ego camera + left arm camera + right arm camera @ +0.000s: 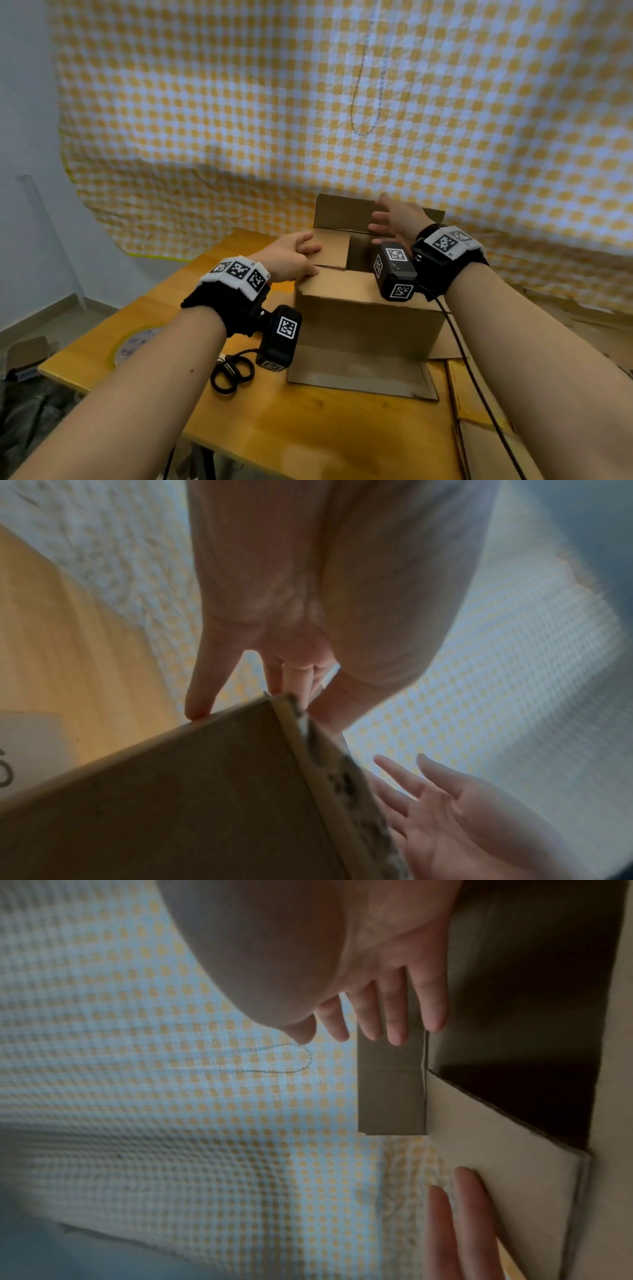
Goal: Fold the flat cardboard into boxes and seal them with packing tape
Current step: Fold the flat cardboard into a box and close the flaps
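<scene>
A brown cardboard box (366, 325) stands on the wooden table (308, 428) with its top open. My left hand (298, 255) lies with straight fingers on the left top flap (332, 248), thumb at the box's near edge. In the left wrist view the left hand (284, 674) touches the box's (171, 804) corner. My right hand (390, 219) is open with spread fingers in front of the upright far flap (342, 210). The right wrist view shows the right hand (387, 1010) at that far flap (390, 1091), with left-hand fingers (455, 1226) on the left flap (496, 1150).
A tape roll (137, 342) lies at the table's left edge, black-handled scissors (233, 371) beside the box. A bottom flap (359, 377) spreads onto the table in front. Flat cardboard (479, 418) lies at the right. A yellow checked cloth (342, 102) hangs behind.
</scene>
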